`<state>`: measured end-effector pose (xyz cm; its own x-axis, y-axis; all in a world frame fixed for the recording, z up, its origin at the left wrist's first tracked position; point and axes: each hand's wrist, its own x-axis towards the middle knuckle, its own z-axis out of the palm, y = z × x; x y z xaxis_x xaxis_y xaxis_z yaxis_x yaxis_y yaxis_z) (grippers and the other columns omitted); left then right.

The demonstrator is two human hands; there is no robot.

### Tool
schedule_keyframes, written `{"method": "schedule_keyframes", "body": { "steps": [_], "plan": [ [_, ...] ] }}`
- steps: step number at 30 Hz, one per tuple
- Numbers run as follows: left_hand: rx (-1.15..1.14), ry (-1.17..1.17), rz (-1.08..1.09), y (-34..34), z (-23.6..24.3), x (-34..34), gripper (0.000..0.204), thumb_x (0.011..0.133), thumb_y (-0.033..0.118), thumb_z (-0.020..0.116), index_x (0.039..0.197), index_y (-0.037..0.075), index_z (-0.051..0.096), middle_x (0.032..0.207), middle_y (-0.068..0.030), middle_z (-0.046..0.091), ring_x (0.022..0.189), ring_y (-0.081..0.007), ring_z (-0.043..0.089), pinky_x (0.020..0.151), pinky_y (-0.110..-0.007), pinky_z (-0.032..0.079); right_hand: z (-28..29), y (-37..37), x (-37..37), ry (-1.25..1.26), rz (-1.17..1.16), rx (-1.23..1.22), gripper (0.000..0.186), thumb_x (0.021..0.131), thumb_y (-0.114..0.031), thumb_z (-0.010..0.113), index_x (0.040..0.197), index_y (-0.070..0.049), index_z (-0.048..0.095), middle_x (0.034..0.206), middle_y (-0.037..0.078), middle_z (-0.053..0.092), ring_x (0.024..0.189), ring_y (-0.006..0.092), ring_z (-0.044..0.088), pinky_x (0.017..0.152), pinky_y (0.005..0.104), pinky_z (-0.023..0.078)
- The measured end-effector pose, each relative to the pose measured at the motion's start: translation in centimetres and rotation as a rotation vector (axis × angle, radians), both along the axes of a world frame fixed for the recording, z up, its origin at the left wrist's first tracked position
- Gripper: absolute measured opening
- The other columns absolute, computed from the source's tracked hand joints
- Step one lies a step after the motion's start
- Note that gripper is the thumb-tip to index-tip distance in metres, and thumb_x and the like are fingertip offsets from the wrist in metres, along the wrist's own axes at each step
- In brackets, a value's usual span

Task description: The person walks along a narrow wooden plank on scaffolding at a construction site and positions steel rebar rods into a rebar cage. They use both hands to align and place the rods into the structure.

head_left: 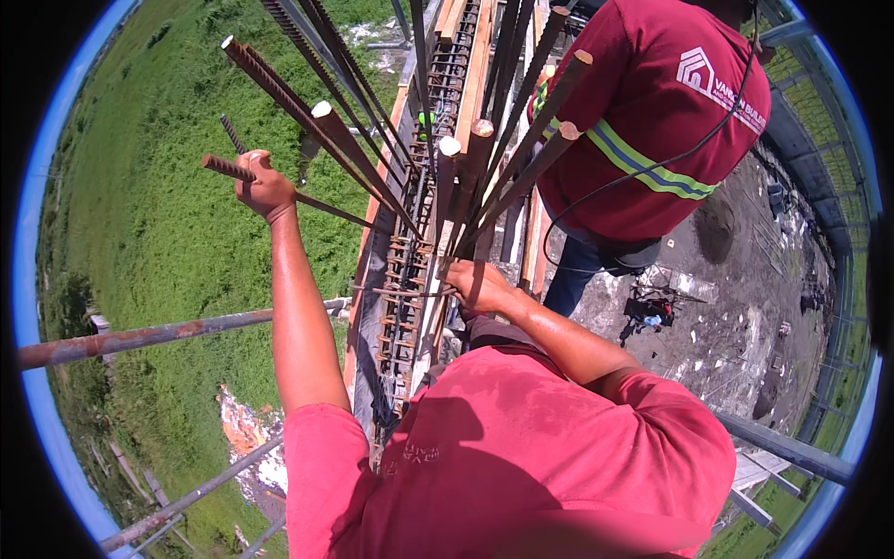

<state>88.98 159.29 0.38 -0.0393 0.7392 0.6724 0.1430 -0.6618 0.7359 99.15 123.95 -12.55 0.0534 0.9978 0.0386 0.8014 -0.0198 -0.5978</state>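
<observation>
My left hand (266,190) is stretched out to the left, its fingers wrapped round a ribbed steel rebar (328,207) that slants down toward the beam. Low by the foot of the upright bars is my right hand (477,285), its fingers curled over; what lies in them is hidden. A thin steel rod (396,292) runs across the beam's cage up to that hand. Between my hands a cluster of thick upright rebars (445,186) fans out, cut ends toward me. Below them lies a rebar cage with close stirrups (399,326) inside board formwork (358,326).
At right front stands a co-worker (643,121) in a maroon shirt with a reflective band, a black cable (596,200) hanging beside. Scaffold pipes (186,335) cross at left and lower right (787,447). Grass (168,214) lies far below on the left, a grey slab (717,307) on the right.
</observation>
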Motion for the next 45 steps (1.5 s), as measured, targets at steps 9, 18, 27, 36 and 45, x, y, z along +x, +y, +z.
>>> {"method": "schedule_keyframes", "body": {
  "steps": [9, 18, 27, 36, 45],
  "plan": [
    [-0.067, 0.189, 0.142, 3.0, -3.3, -1.7, 0.019, 0.081, 0.022, 0.06, 0.075, 0.004, 0.063, 0.074, -0.0188, 0.063, 0.072, -0.0353, 0.062, 0.066, -0.043, 0.048, -3.1, 9.0, -1.3, -0.509, 0.478, 0.145, 0.016, 0.071, -0.022, 0.061, 0.074, -0.01, 0.071, 0.08, 0.009, 0.066, 0.085, 0.0251, 0.059, 0.078, 0.0386, 0.044],
    [0.08, 0.091, 0.059, 0.9, -0.1, -0.6, 0.017, 0.086, 0.013, 0.049, 0.075, 0.003, 0.057, 0.072, -0.0074, 0.056, 0.063, -0.0208, 0.054, 0.06, -0.033, 0.043, 0.7, 15.7, -3.6, -0.837, 0.408, -0.684, 0.033, 0.092, -0.035, 0.055, 0.114, -0.016, 0.071, 0.123, 0.007, 0.065, 0.117, 0.0352, 0.056, 0.091, 0.0738, 0.031],
    [0.17, 0.152, 0.065, 1.3, -0.2, -0.8, 0.018, 0.086, 0.015, 0.048, 0.076, 0.003, 0.057, 0.075, -0.0119, 0.06, 0.069, -0.0311, 0.059, 0.064, -0.039, 0.046, -5.6, 16.1, 0.3, -0.942, 0.158, -0.681, 0.023, 0.073, -0.024, 0.071, 0.094, -0.014, 0.077, 0.079, 0.003, 0.07, 0.064, 0.0294, 0.066, 0.043, 0.0542, 0.046],
    [0.204, 0.193, 0.063, -1.0, -3.5, -4.4, 0.023, 0.081, 0.029, 0.063, 0.076, 0.006, 0.065, 0.073, -0.0178, 0.063, 0.075, -0.0337, 0.062, 0.068, -0.042, 0.049, -4.6, 15.0, 3.1, -0.877, 0.284, -0.288, 0.013, 0.072, -0.016, 0.062, 0.063, -0.014, 0.071, 0.063, 0.01, 0.068, 0.06, 0.0264, 0.069, 0.051, 0.0369, 0.051],
    [-1.365, -0.457, 0.123, -14.8, -35.6, -19.2, 0.054, 0.095, 0.007, 0.045, 0.144, 0.012, 0.024, 0.098, -0.0105, 0.066, 0.058, -0.0092, 0.05, 0.045, -0.022, 0.038, -1.6, 15.1, 1.5, -0.924, 0.365, -0.349, 0.015, 0.075, -0.011, 0.059, 0.065, -0.007, 0.069, 0.062, 0.014, 0.065, 0.062, 0.0296, 0.069, 0.055, 0.0391, 0.053]
  ]
}}
